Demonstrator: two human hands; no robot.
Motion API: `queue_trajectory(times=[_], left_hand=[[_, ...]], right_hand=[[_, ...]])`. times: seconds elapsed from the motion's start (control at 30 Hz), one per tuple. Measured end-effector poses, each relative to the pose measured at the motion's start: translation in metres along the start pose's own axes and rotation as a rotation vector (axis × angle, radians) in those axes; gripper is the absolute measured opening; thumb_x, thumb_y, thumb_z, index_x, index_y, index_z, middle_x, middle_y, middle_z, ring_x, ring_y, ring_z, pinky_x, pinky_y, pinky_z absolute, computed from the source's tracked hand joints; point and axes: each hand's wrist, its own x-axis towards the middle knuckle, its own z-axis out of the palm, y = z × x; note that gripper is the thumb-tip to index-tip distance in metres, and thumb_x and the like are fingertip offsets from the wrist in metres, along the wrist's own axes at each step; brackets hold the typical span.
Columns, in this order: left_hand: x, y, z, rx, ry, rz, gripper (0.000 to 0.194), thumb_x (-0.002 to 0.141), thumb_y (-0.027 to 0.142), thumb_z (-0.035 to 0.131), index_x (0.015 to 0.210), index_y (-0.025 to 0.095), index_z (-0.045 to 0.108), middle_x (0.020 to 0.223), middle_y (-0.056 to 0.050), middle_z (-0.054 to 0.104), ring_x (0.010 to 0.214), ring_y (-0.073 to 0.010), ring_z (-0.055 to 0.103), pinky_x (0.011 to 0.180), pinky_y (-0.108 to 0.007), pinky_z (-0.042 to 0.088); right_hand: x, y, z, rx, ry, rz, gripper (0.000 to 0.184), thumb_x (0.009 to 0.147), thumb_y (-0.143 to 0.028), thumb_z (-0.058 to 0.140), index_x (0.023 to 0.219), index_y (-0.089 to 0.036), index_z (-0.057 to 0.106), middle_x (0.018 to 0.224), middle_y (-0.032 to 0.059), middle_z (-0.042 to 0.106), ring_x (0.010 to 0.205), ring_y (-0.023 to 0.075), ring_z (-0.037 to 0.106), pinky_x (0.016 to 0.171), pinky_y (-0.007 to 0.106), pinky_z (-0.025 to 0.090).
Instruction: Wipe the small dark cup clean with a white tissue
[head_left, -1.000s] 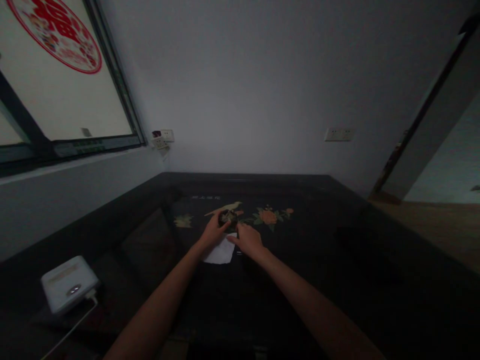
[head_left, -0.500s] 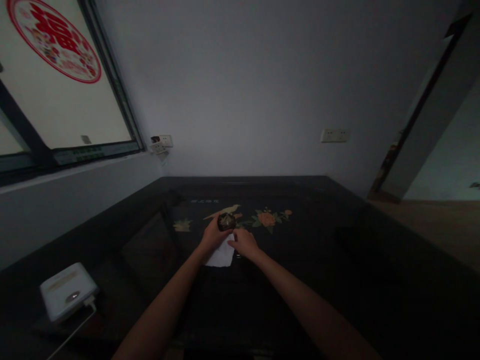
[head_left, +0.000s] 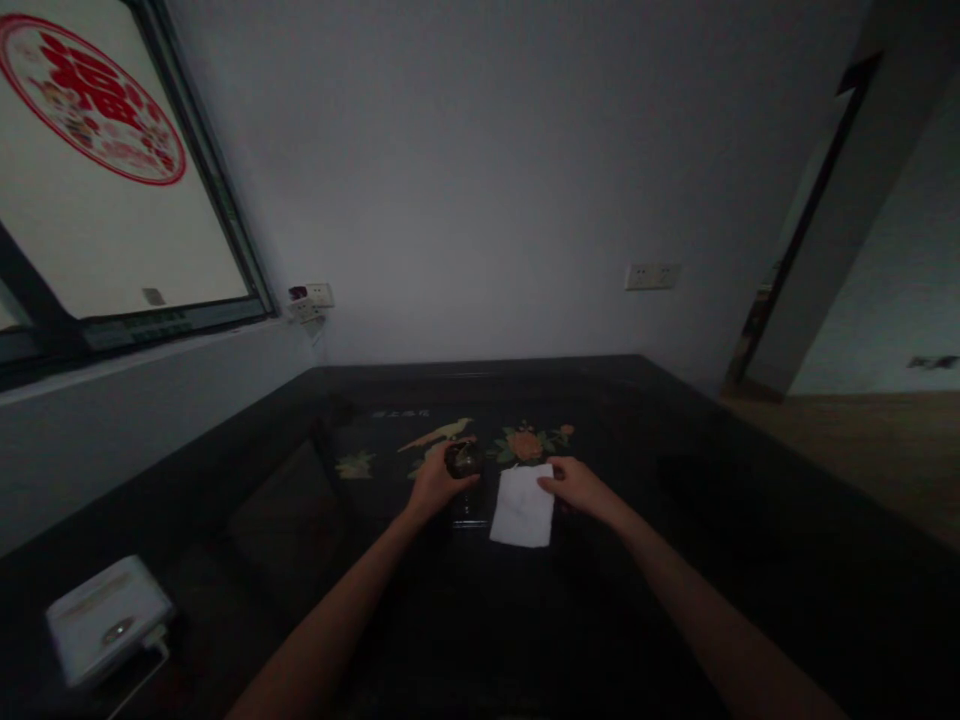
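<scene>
My left hand is closed around the bowl of a small stemmed glass that stands upright on a dark table; its stem and foot show just below the hand. My right hand pinches the right edge of a white paper napkin that lies flat on the table to the right of the glass. The room is dim and fine detail is hard to make out.
A painted bird and orange flowers decorate the tabletop beyond the hands. A white box with a cable lies at the near left. A window with a red round sticker is on the left wall, and a doorway opens at the right.
My right hand has pulled the white napkin out from beside the glass to the right. My left hand kept hold of the glass. The camera turned slightly right.
</scene>
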Motion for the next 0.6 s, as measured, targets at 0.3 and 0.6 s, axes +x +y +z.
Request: queue_trajectory(times=[0.3,0.6], left_hand=[[-0.021,0.057,0.053,-0.394,-0.112,-0.079,0.066,0.051,0.031,0.082,0.110,0.019,0.054,0.109,-0.010,0.062,0.105,-0.0259,0.058,0.094,-0.040,0.042],[-0.035,0.080,0.057,-1.196,-0.155,-0.392,0.069,0.051,0.023,0.083,0.111,0.020,0.049,0.113,-0.009,0.061,0.101,-0.0219,0.062,0.093,-0.037,0.046]], right_hand=[[-0.015,0.019,-0.040,0.499,0.808,-0.099,0.033,0.078,-0.048,0.051,0.093,-0.019,0.049,0.067,0.0009,0.057,0.048,0.0138,0.053,0.036,0.023,0.043],[-0.004,0.004,0.011,0.743,0.533,-0.148,0.033,0.076,-0.051,0.053,0.091,-0.023,0.043,0.089,0.0036,0.057,0.082,0.0197,0.060,0.062,0.033,0.058]])
